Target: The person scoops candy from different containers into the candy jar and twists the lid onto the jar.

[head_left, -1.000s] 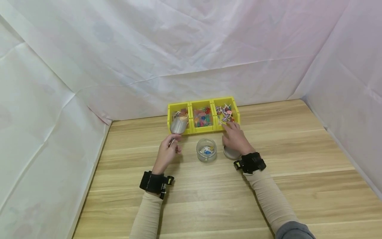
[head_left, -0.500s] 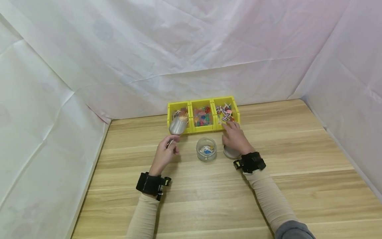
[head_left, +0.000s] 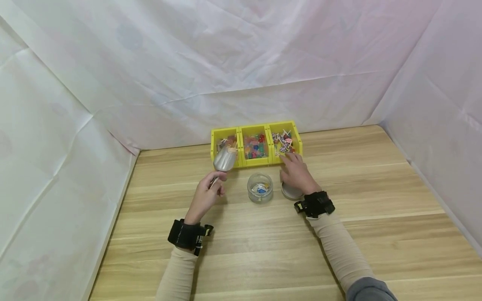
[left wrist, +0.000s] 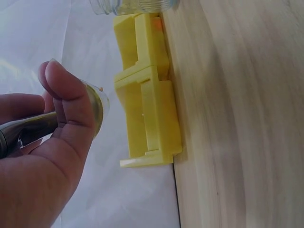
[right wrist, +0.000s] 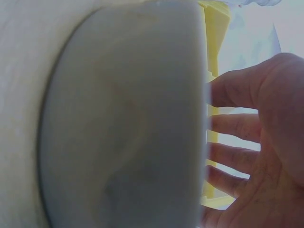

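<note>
My left hand grips the handle of a metal scoop, whose bowl overlaps the left section of the yellow bins. A light orange piece shows at the scoop's far edge. In the left wrist view, the fingers curl round the shiny scoop handle. My right hand hovers over a round grey lid, fingers loosely extended toward the right bin. In the right wrist view, the lid hides the fingertips. Between the hands stands a glass jar with several small wrapped pieces inside.
Wrapped candies fill the middle bin, and striped lollipops lie in the right one. The bins stand at the back of the wooden table, close to a white cloth wall.
My left wrist has shifted a little left and toward me, and the scoop has turned slightly with it. The right hand, jar and lid look nearly the same.
</note>
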Tool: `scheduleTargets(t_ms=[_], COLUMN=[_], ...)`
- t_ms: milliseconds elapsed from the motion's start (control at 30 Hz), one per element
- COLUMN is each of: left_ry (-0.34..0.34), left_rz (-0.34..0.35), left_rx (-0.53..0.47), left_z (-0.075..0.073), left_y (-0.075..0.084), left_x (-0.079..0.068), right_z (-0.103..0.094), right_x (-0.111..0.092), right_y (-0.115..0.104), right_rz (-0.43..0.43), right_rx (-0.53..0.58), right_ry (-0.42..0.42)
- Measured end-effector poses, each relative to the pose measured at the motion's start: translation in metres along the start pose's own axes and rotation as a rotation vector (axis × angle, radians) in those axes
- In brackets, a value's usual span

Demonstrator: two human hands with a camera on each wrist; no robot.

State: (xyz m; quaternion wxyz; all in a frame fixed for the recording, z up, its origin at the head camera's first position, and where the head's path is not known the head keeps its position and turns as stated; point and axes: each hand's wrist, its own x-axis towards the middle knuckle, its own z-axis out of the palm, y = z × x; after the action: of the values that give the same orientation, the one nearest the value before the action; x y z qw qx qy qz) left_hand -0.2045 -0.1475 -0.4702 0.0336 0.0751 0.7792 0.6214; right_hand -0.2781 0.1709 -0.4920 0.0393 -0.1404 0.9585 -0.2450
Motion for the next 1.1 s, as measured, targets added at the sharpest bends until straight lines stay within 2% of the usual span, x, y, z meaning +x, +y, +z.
scheduleTargets(t_ms=[133, 367, 467, 1100], left_ry=[-0.017, -0.053, -0.073, -0.138], left_rz=[0.0, -0.029, -0.028, -0.011], left_rx=[0.001, -0.005, -0.004, 0.016], left_z=[0.0, 0.002, 0.002, 0.001], left_y=[0.002, 0.029, 0.035, 0.035], left_x=[-0.002, -0.012, -0.015, -0.019], right_z=[0.0, 0.0, 0.0, 0.0], right_x=[0.001, 0.0, 0.0, 0.0], right_y=[0.0, 0.0, 0.001, 0.001], right_rz=[0.005, -0.001, -0.013, -0.012], right_rx=[-0.004, -0.006, -0.003, -0.005], right_ry=[-0.001, 0.006, 0.013, 0.011])
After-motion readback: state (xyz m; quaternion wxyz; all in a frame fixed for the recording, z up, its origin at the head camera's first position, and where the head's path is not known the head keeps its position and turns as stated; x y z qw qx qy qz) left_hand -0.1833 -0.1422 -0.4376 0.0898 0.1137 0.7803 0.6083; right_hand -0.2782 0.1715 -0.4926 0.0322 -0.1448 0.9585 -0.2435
